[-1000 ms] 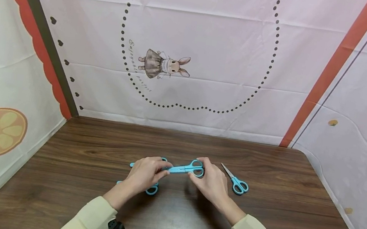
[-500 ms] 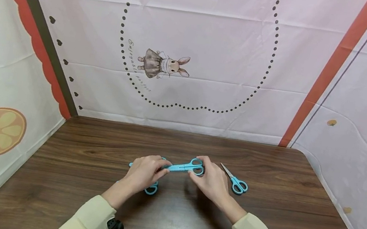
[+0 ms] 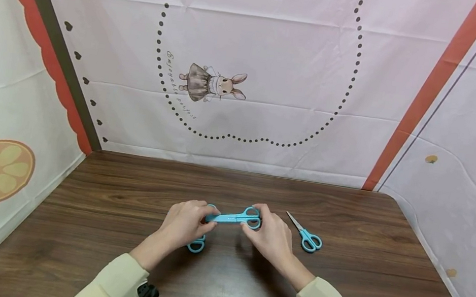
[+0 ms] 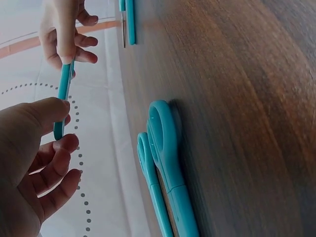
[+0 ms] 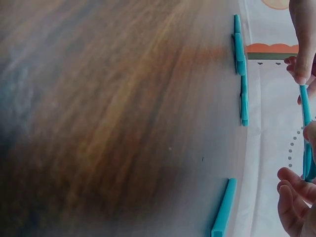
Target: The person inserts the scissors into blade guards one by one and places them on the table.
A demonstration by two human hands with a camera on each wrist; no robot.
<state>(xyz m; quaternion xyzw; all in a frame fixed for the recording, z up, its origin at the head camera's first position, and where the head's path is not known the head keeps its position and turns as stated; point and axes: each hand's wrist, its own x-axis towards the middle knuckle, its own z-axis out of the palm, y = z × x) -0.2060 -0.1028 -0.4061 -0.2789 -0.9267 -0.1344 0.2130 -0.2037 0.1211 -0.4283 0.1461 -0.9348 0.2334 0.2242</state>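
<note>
A pair of light-blue scissors (image 3: 229,218), its blades inside a blue cover, is held level above the table between both hands. My left hand (image 3: 183,222) pinches the covered blade end between thumb and fingers. At the other end my right hand (image 3: 273,233) pinches the handle loops. Below the left hand lie two more blue scissors, side by side: a nearer pair (image 4: 183,212) and a farther pair (image 4: 159,207), both with covered blades. The left hand partly hides them in the head view. To the right of the right hand lies another pair of scissors (image 3: 305,235) with bare metal blades.
The brown wood-grain table (image 3: 360,290) has a patterned cloth (image 3: 277,72) hanging behind it and along both sides. Black straps with small devices sit at both wrists.
Both hands have shifted slightly left with the covered scissors, staying above the table. Their grips look the same. The lying scissors have not moved, though the left hand now hides more of two of them.
</note>
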